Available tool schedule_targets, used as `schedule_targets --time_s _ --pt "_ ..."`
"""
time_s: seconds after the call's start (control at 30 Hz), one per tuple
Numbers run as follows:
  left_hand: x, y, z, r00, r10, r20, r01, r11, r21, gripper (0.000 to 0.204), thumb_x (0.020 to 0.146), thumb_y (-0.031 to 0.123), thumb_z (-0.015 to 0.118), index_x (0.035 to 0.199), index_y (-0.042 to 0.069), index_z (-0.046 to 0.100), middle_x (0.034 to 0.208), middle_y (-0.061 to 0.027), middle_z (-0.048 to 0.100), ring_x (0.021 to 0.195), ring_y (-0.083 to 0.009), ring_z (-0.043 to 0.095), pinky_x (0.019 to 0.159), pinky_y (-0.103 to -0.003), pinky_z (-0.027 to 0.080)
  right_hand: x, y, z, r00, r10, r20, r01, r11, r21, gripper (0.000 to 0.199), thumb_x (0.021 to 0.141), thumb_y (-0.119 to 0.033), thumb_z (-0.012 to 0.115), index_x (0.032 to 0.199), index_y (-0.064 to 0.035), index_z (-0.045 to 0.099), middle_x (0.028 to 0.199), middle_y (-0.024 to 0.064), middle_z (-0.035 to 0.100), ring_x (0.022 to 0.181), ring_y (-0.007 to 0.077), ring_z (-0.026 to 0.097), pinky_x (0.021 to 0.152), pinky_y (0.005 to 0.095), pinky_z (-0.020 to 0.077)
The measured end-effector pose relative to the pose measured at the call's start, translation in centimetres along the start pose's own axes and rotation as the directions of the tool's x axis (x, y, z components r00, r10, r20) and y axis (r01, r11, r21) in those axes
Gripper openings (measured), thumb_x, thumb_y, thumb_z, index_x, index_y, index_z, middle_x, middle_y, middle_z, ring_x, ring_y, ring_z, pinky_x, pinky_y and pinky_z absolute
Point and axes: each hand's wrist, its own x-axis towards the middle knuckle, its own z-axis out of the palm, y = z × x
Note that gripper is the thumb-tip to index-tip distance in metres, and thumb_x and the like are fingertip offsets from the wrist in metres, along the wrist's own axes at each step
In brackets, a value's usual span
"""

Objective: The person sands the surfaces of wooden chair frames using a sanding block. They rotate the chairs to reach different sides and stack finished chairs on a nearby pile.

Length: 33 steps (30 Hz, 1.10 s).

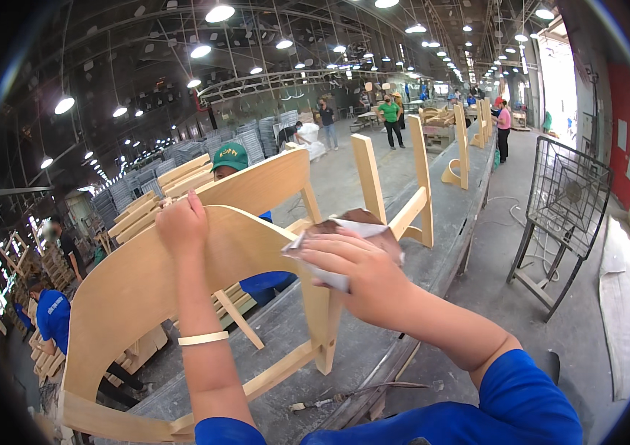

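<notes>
A curved wooden chair frame (130, 285) with a broad bent back panel lies tilted on the grey workbench in front of me. My left hand (184, 220) is closed over the upper edge of that panel. In my right hand (352, 271) is a sheet of sandpaper (363, 225), brown on one face and pale on the other, partly folded. The palm presses it against the top of the frame's leg (320, 319), where the leg meets the curved panel. The fingers lie stretched over the sheet and hide the contact spot.
Along the long bench (441, 185) stand more wooden frames (422, 178). A co-worker in a green cap (230, 156) is behind a second curved panel (270, 178). A thin tool with a hose (330, 400) lies near me. At right stands a metal-caged fan (571, 193).
</notes>
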Motion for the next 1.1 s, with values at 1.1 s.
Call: schedule_targets --time_s 1.1 --pt "-0.5 -1.2 0.3 0.998 -0.004 0.069 0.008 0.998 -0.055 0.052 0.094 0.037 0.044 0.061 0.006 0.068 0.061 -0.0148 0.064 0.06 -0.0326 0.063 0.066 -0.046 0.047 -1.0 -4.3 -5.3 0.968 0.185 0.172 -0.193 0.981 0.033 0.032 0.087 -0.007 0.06 0.119 -0.0057 0.063 0.123 0.0135 0.062 0.12 0.0294 0.056 0.097 0.0407 0.046"
